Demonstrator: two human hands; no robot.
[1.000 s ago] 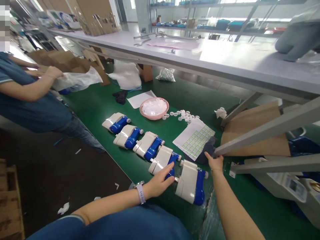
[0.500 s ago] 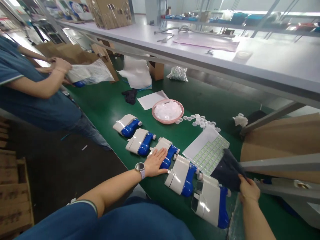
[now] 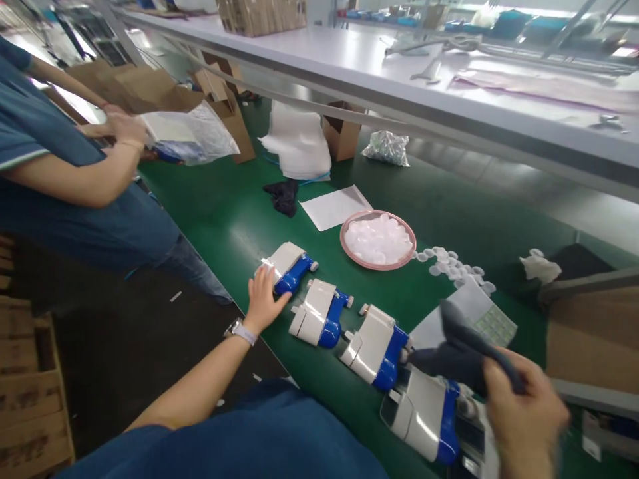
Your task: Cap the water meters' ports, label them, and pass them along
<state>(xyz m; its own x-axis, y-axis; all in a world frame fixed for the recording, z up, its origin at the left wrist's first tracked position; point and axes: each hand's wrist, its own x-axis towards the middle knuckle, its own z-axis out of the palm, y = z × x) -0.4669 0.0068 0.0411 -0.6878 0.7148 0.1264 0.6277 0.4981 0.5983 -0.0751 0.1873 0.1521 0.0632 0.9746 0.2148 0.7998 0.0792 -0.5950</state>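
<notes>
My left hand (image 3: 264, 303) rests against the near end of a white-and-blue plastic device (image 3: 293, 273), the farthest left in a slanting row. Its fingers are spread over the white part, the thumb by the blue part. Beside it lie a second such device (image 3: 315, 311), a third (image 3: 374, 346) and a fourth (image 3: 424, 414). My right hand (image 3: 524, 399), smeared by motion, grips a dark cloth (image 3: 454, 349) above the right end of the row. Under that hand, whatever lies there is mostly hidden. The cloth partly covers white sheets with green-printed labels (image 3: 494, 326).
A pink bowl (image 3: 344, 243) of white caps stands behind the row, with loose caps (image 3: 456, 266) to its right. A raised shelf (image 3: 449, 100) crosses above the green table (image 3: 234, 226). At left, a co-worker (image 3: 84, 166) handles a bagged device (image 3: 190, 136). Cartons (image 3: 30, 379) stand below.
My left hand has shifted left from the row's middle device to the leftmost one. My right hand has lifted the dark cloth and moved it over the row's right end. The view has turned left.
</notes>
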